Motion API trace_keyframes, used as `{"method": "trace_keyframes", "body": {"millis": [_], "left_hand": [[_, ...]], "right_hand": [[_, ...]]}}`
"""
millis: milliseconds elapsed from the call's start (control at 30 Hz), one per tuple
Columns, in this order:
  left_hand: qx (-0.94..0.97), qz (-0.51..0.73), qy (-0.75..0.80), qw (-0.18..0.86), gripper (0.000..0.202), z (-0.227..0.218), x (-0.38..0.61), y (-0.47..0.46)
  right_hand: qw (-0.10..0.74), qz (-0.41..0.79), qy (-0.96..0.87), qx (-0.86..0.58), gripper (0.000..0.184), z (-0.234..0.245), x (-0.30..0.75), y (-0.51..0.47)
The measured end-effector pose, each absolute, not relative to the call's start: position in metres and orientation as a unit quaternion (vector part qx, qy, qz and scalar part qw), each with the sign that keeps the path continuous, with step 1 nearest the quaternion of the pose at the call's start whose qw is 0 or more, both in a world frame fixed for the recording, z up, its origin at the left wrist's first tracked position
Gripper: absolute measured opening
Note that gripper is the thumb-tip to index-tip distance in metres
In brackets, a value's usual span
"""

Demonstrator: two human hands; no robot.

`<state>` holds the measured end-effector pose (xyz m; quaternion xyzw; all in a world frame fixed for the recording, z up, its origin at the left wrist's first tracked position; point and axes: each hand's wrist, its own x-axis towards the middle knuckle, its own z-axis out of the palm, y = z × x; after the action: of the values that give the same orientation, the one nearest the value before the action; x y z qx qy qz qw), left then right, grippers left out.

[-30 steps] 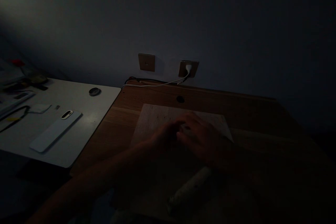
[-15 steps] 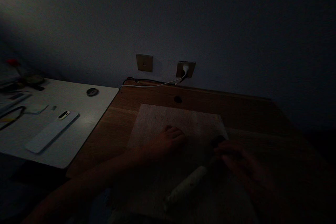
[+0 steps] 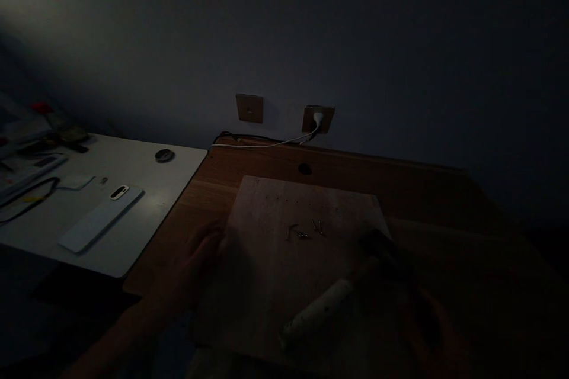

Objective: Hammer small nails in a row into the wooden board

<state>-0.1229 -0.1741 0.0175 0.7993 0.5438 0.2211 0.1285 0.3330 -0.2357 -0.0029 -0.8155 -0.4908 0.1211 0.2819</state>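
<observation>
A pale wooden board (image 3: 284,272) lies on the brown desk. On it rests a hammer with a light, worn handle (image 3: 317,311) and a dark head (image 3: 382,249) pointing up and right. Several small nails (image 3: 302,234) lie loose in the middle of the board. My left hand (image 3: 200,254) is at the board's left edge, fingers loosely bent and apart, with nothing seen in it. Deep shadow covers my right hand (image 3: 429,325), low and to the right near the hammer head; its fingers are too dark to make out.
A white table (image 3: 133,231) adjoins on the left, bearing a white phone (image 3: 102,219), a small round dark object (image 3: 164,156) and a dark cable (image 3: 48,186). Behind the desk, a plug sits in a wall socket (image 3: 317,119); its white cord (image 3: 267,145) runs along the back edge.
My left hand has moved left from the middle of the board to its edge, uncovering the nails. My right hand has drawn back down and right from the hammer head.
</observation>
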Motion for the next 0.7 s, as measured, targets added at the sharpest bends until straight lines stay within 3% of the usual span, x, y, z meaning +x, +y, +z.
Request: {"method": "trace_keyframes", "body": {"millis": [200,367,533,700], "left_hand": [[0.771,0.258,0.555,0.174,0.035,0.027,-0.127,-0.205],[0.718,0.277,0.616,0.169,0.04,0.04,-0.154,-0.202],[0.687,0.289,0.642,0.181,0.045,0.051,-0.186,-0.19],[0.659,0.277,0.679,0.168,0.048,0.053,-0.21,-0.185]], "right_hand": [[0.276,0.172,-0.48,-0.815,0.049,-0.001,0.307,-0.232],[0.355,0.202,-0.508,-0.758,0.048,-0.015,0.264,-0.227],[0.302,0.26,-0.581,-0.709,0.05,-0.018,0.249,-0.209],[0.288,0.232,-0.643,-0.671,0.04,0.001,0.214,-0.2]]}}
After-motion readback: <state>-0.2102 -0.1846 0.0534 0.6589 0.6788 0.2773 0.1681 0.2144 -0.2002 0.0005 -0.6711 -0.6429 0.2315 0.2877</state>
